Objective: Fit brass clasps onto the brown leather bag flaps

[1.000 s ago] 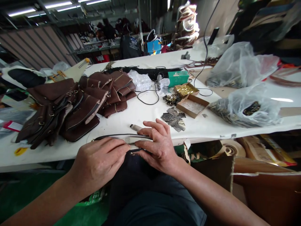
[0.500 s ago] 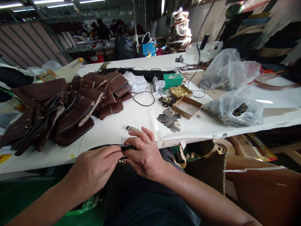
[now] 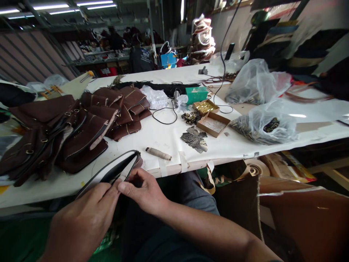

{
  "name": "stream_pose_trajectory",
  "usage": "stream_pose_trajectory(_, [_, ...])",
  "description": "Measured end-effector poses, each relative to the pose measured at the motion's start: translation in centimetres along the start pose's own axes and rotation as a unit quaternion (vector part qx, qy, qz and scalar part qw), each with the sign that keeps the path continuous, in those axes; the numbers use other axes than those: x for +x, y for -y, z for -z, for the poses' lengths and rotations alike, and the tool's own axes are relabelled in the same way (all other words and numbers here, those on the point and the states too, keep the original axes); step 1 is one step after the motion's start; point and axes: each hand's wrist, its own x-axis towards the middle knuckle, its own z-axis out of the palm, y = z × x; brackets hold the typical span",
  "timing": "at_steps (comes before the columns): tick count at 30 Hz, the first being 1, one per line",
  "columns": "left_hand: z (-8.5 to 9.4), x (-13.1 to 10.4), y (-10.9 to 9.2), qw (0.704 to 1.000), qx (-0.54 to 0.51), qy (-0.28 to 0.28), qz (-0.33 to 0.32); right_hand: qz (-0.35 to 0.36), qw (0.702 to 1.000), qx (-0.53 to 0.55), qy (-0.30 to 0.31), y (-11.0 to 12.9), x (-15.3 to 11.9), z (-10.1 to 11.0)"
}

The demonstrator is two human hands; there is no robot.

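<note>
A dark leather piece with a pale inner side (image 3: 109,168) rests partly on the near edge of the white table (image 3: 160,134). My left hand (image 3: 84,214) is closed on its near edge. Right beside it, my right hand (image 3: 144,189) pinches the same piece, with thumb and fingers bent at its right end. A wrapped, stick-like tool (image 3: 158,153) lies on the table just beyond my right hand. Brown leather bags (image 3: 84,140) are heaped to the left.
Flat metal pieces (image 3: 194,139), a shallow cardboard box (image 3: 213,124), a box of gold-coloured parts (image 3: 205,106) and a green box (image 3: 196,95) stand mid-table. Plastic bags (image 3: 268,125) lie at the right. A brown sheet-like box (image 3: 305,214) is at the lower right.
Both hands have moved left, and the leather piece has come up into view with its pale inside showing. The wrapped tool is now uncovered. The whole view has shifted slightly.
</note>
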Motion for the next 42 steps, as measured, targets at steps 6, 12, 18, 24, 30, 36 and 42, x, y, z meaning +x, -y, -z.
stream_pose_trajectory(6, [-1.3, 1.4, -4.9, 0.995, 0.071, 0.049, -0.057, -0.093, 0.979, 0.169, -0.063, -1.5, 0.3, 1.0])
stream_pose_trajectory(12, [-0.8, 2.6, -7.2, 0.973, 0.015, 0.132, -0.189, -0.137, 0.962, 0.227, -0.065, -2.1, -0.9, 4.7])
stream_pose_trajectory(18, [-5.5, 5.7, -5.2, 0.953, -0.043, 0.228, -0.194, -0.132, 0.937, 0.236, -0.221, -5.7, -0.8, 8.0])
stream_pose_trajectory(24, [-10.5, 5.2, -3.7, 0.962, -0.133, 0.178, -0.159, -0.152, 0.926, 0.233, -0.255, -6.8, -1.0, 9.8])
stream_pose_trajectory(30, [-12.8, 4.3, -2.8, 0.969, -0.173, 0.116, -0.133, -0.141, 0.919, 0.169, -0.328, -6.9, -1.2, 9.6])
stream_pose_trajectory(36, [-14.2, 4.3, -2.5, 0.971, -0.188, 0.082, -0.125, -0.134, 0.920, 0.075, -0.360, -6.7, -0.7, 9.8])
stream_pose_trajectory(42, [-15.0, 5.0, -2.4, 0.963, -0.224, 0.087, -0.119, -0.131, 0.914, 0.027, -0.382, -6.9, 0.0, 10.2])
